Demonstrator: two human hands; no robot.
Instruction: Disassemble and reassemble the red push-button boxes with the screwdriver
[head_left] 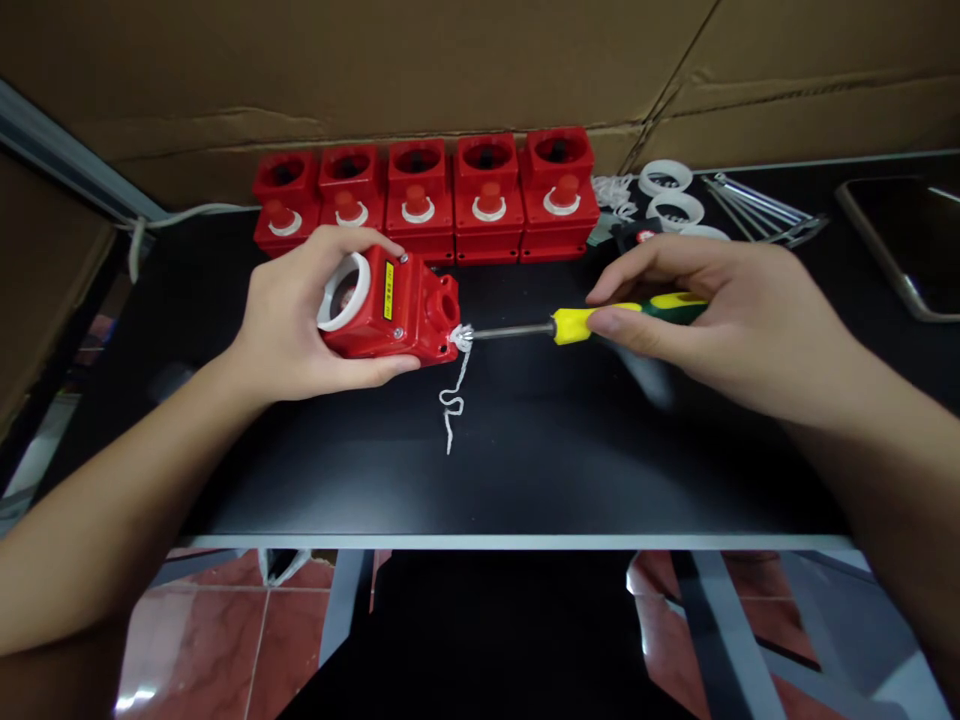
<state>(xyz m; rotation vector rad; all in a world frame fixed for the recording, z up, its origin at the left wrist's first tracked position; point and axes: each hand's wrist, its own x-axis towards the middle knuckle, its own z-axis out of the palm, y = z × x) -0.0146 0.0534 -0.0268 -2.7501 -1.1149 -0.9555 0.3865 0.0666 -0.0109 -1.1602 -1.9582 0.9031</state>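
Note:
My left hand is wrapped round a red plastic housing with a white ring on its left end and a yellow label on one face. The housing is tilted on its side above the table. Between thumb and fingers, my right hand grips the yellow and green handle of a screwdriver. Its shaft points left, and the tip touches a bunched white cord at the housing's right end. A loose tail of the cord hangs down from there.
Several similar red housings stand in a row along the cardboard wall. To their right lie white rings, a heap of white cord, metal rods and a phone. The black table has a pale front edge.

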